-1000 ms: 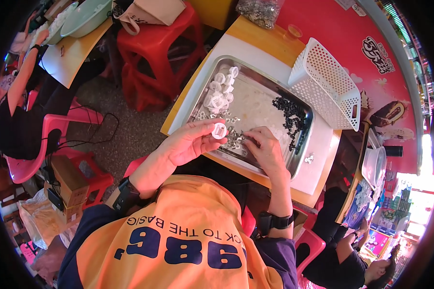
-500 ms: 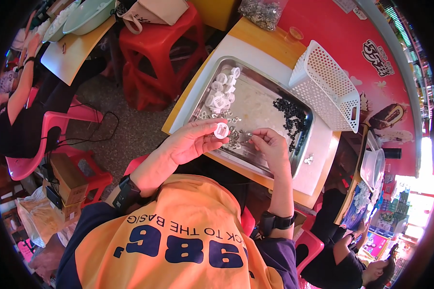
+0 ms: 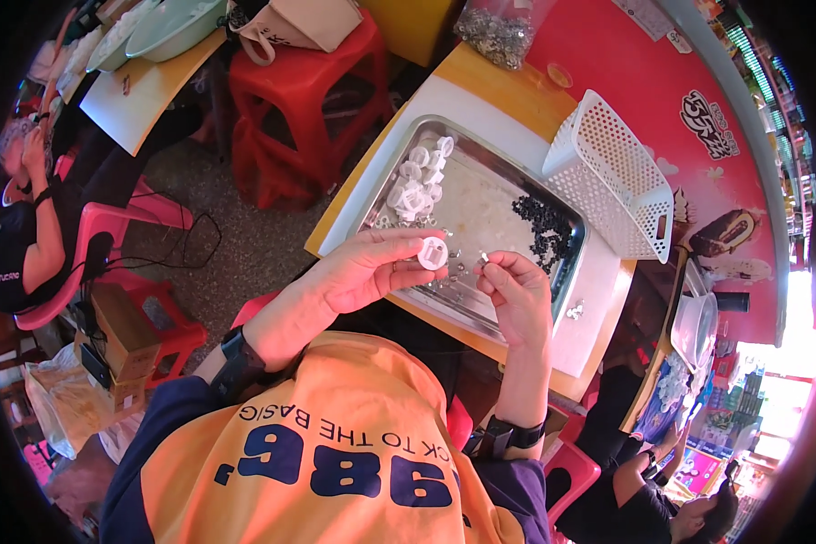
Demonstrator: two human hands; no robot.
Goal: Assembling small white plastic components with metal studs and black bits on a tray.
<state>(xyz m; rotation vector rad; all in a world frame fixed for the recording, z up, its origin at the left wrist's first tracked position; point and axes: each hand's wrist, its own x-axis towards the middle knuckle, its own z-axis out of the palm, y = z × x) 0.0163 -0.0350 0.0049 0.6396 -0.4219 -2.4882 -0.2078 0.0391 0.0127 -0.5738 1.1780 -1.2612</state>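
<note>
Between thumb and fingers, my left hand (image 3: 367,272) holds a round white plastic part (image 3: 433,254) over the near edge of a metal tray (image 3: 490,195); its slotted face is turned up. My right hand (image 3: 522,292), just to the right, pinches a small pale, shiny piece (image 3: 484,257), too small to make out fully. At the tray's left lies a heap of white plastic parts (image 3: 414,195). Small metal pieces (image 3: 460,267) are scattered near my fingers, partly hidden by my left hand. Many tiny black parts (image 3: 546,227) lie along the tray's right side.
A white perforated basket (image 3: 607,181) stands beyond the tray on the right. Behind it sits a clear bag of metal parts (image 3: 499,34). A few loose pieces (image 3: 574,312) lie right of the tray. A red stool (image 3: 308,82) is left of the table; other people sit on both sides.
My right hand has risen from the metal pieces in the tray with a small piece pinched in its fingers. My left hand and the white part have shifted slightly right.
</note>
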